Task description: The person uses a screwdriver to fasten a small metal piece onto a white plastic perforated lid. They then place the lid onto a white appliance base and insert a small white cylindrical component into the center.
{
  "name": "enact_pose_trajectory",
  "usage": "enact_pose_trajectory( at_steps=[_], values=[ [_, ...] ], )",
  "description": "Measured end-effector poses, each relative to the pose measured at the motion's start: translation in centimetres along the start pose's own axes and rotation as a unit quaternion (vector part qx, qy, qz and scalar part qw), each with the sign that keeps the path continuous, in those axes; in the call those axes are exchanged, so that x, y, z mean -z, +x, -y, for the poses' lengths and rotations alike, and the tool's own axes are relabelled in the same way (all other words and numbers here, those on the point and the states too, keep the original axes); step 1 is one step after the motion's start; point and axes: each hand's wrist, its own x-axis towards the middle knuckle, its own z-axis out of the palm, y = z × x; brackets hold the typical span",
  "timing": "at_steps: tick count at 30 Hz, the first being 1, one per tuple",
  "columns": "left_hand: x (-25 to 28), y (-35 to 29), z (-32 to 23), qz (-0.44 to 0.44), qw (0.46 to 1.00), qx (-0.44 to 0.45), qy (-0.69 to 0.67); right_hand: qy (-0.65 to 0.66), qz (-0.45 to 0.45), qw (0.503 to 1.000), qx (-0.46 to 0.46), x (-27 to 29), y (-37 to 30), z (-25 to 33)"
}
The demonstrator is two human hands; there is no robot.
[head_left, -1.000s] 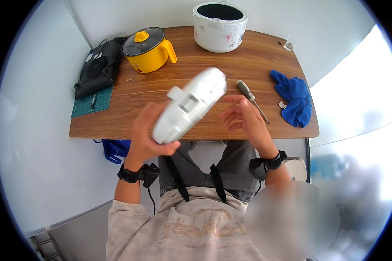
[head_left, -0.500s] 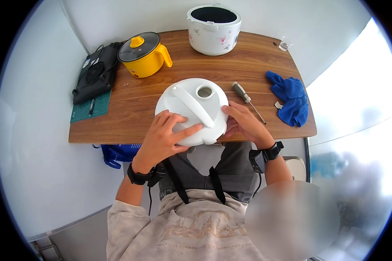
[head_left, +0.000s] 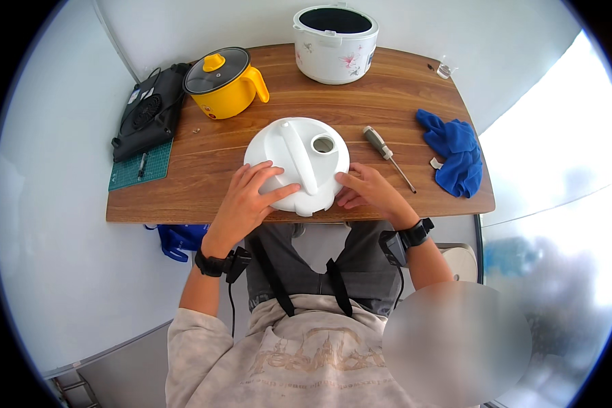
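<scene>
A round white rice cooker lid (head_left: 272, 146), with a raised handle bar (head_left: 298, 156) and a round vent hole (head_left: 324, 143), is between my two hands at the near table edge. My left hand (head_left: 243, 200) grips its near left side, fingers and thumb spread over the top. On the near right rim, my right hand (head_left: 374, 192) has its thumb on top and its other fingers curled low at the side. The lid's underside is hidden. At the back stands the white rice cooker body (head_left: 334, 58) with a flower print, its top uncovered and dark inside.
A grey-handled screwdriver (head_left: 386, 153) lies right of the lid, with a blue cloth (head_left: 455, 149) beyond it. Back left are a yellow electric pot (head_left: 228, 95) with a glass lid, a black appliance (head_left: 149, 109) and a green cutting mat (head_left: 134, 173). A small clear container (head_left: 444, 71) sits back right.
The lid has turned a little clockwise and shifted slightly away from me, its handle now pointing more straight ahead. Both hands have moved with it and remain on its rim.
</scene>
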Motion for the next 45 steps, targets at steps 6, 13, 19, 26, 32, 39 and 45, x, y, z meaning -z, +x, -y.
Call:
enact_pose_trajectory(
  at_steps=[6,13,19,26,32,39,45],
  values=[
    [-1.0,-0.4,0.4,-0.007,1.0,0.017,-0.019,-0.003,-0.002,1.0,-0.005,0.0,0.6,-0.7],
    [-1.7,-0.7,0.8,-0.017,0.999,0.025,-0.012,-0.009,-0.058,0.998,0.016,-0.8,0.8,-1.0],
    [-2.2,-0.8,1.0,-0.018,0.999,0.028,-0.035,-0.079,-0.07,0.994,0.013,-0.4,0.8,-0.7],
    [-2.0,-1.4,0.9,-0.003,0.997,0.052,-0.049,-0.43,-0.147,0.878,0.151,2.1,2.2,5.9],
    [-1.8,-1.9,0.9,0.003,0.998,0.051,-0.02,-0.529,-0.265,0.769,0.243,7.5,9.1,14.5],
    [-0.2,-2.1,1.4,-0.006,0.993,0.08,-0.085,-0.653,-0.28,0.621,0.33,12.3,15.8,17.8],
    [1.5,-2.7,2.7,-0.056,0.978,0.148,-0.133,-0.691,-0.285,0.599,0.287,10.6,17.1,17.1]
  ],
)
